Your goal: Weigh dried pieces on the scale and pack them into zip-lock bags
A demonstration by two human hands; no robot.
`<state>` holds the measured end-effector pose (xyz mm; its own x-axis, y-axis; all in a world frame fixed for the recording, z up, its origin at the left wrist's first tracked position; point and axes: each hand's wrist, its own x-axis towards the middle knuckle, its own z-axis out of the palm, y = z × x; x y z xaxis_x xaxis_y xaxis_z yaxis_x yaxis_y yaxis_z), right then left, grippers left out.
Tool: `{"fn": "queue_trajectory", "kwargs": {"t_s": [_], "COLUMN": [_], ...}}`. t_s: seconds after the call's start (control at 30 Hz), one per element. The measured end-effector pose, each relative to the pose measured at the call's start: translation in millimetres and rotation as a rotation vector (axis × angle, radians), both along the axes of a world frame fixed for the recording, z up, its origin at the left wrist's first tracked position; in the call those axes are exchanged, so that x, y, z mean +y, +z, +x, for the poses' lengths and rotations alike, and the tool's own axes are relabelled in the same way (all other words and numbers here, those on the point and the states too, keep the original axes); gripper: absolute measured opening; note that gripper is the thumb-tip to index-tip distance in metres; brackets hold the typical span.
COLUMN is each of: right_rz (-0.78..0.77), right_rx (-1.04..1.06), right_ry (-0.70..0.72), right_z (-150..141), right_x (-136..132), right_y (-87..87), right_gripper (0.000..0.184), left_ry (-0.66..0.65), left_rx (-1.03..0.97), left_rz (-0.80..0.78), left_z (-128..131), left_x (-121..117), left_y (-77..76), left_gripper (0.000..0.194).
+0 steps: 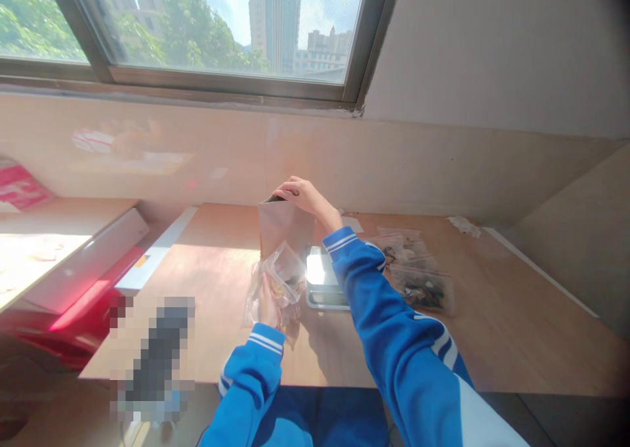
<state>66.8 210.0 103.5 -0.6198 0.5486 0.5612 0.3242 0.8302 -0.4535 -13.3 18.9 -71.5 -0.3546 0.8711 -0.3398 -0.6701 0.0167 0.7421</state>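
Note:
A clear plastic bag (288,270) is gripped in my left hand (270,306), whose fingers lie partly behind the film. Small items show inside it, too blurred to name. Just behind it stands an upright pale paper bag (278,227) with a dark opening at the top. My right hand (301,194) is bent over that opening, its fingers together at the rim. What those fingers hold, if anything, I cannot make out. Close by on the right sits a small silver scale (322,273), partly covered by my right sleeve.
Several clear bags with dark pieces (423,289) lie on the wooden table (512,322) to the right. Crumpled white tissue (464,226) rests near the wall. At the left are a white strip (142,270), a red chair (93,316) and another table (54,237).

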Motion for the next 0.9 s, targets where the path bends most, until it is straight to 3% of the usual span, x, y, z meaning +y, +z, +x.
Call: {"fn": "queue_trajectory", "kwargs": {"t_s": [0.17, 0.37, 0.63, 0.8, 0.9], "right_rz": [0.025, 0.185, 0.029, 0.123, 0.018], "right_rx": [0.014, -0.028, -0.295, -0.009, 0.156], "right_ry": [-0.054, -0.137, -0.2, -0.195, -0.167], "right_z": [14, 14, 11, 16, 25], "right_x": [1, 5, 2, -31, -60], "right_y": [-0.6, -6.4, -9.3, -0.7, 1.9], "right_gripper": [0.03, 0.034, 0.048, 0.042, 0.032], "left_ry": [-0.032, -0.071, -0.003, 0.017, 0.031], "left_rx": [-0.066, -0.095, -0.061, -0.041, 0.013], "left_rz": [0.039, 0.063, 0.032, 0.017, 0.029], "left_z": [1, 1, 1, -1, -3], "left_x": [-2, -3, 1, 2, 2], "left_y": [0.9, 1.6, -4.3, -6.0, -10.3], "left_gripper": [0.047, 0.042, 0.04, 0.049, 0.059]}}
